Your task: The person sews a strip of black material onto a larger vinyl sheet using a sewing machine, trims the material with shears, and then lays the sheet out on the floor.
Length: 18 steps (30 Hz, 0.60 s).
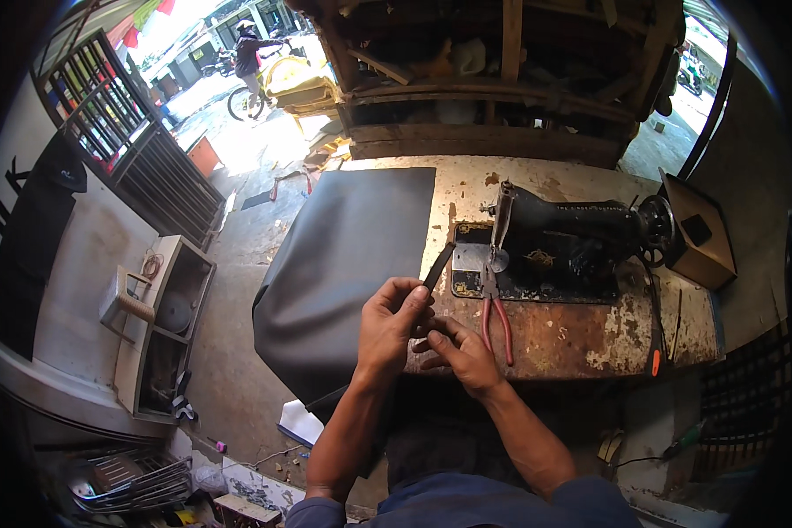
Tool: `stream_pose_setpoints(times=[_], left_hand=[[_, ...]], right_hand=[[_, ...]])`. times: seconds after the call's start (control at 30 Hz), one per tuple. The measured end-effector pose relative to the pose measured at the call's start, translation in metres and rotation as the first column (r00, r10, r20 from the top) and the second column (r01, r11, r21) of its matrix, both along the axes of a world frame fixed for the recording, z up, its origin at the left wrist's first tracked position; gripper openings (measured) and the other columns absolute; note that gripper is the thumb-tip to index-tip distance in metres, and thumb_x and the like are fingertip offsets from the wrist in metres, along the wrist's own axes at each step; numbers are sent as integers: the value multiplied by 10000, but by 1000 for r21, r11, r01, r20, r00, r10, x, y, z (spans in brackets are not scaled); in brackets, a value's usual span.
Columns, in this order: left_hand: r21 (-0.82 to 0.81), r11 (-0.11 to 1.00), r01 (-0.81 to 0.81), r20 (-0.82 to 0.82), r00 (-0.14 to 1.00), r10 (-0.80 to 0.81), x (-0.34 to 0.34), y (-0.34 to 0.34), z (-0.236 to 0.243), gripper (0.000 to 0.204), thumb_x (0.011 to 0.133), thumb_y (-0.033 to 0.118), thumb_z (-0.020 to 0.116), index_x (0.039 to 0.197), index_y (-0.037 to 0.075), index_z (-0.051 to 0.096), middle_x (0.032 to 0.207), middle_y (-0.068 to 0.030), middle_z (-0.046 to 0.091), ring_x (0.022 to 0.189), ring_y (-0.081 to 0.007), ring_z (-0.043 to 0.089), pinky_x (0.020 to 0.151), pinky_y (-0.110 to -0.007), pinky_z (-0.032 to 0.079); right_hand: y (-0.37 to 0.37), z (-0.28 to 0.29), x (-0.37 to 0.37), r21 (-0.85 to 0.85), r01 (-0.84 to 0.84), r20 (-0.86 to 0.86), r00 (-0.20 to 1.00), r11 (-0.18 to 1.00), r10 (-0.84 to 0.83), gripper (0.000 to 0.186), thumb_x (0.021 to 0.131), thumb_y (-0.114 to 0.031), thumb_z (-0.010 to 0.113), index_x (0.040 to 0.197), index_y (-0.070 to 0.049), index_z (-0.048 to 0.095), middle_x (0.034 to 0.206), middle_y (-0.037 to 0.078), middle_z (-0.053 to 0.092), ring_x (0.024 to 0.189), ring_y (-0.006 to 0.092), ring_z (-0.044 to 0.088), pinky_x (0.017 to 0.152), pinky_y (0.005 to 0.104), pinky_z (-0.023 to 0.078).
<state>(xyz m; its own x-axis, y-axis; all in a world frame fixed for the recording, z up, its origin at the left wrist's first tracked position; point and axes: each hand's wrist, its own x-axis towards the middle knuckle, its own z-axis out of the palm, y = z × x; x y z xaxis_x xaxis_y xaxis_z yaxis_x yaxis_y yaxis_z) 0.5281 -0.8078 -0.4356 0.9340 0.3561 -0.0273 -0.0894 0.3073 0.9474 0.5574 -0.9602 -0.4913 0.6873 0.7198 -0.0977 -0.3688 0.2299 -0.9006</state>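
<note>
My left hand is closed, pinching a narrow black strip between thumb and fingers. The strip's free end slants up toward the sewing machine's bed. Close against the left hand is my right hand, its fingers bent inward at the left fingertips; whatever lies between them is too small to make out. A large sheet of black, leather-like material drapes over the table's left side, beneath and beyond my left hand. Red-handled pliers lie just right of my hands, their jaws by the black sewing machine.
The worn table has peeling paint. A screwdriver with an orange-tipped handle lies at its right, near an open cardboard box. A wooden frame stands behind. At left is a white cabinet; a person with a bicycle is outside.
</note>
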Motion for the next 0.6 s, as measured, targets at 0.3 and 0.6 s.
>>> stream_pose_setpoints(times=[0.3,0.6], left_hand=[[331,754,567,-395,809,-436,-25,36,18,241,1027,250,683,1037,14,732,777,31,632,696,-39,529,601,-241,419],[199,613,765,-724,536,-434,-140,247,27,312,948,347,782,972,36,766,721,33,640,618,-49,513,539,-254,387]], right_hand=[[-59,48,43,180,559,145,799,810,-584,225,1061,-228,625,1030,-30,729,957,58,720,774,115,657,645,261,562],[-395,-15,11,-97,995,228,-7,-30,-974,425,1031,-432,651,1302,-104,671,1163,1,674,1025,116,597,869,348,441]])
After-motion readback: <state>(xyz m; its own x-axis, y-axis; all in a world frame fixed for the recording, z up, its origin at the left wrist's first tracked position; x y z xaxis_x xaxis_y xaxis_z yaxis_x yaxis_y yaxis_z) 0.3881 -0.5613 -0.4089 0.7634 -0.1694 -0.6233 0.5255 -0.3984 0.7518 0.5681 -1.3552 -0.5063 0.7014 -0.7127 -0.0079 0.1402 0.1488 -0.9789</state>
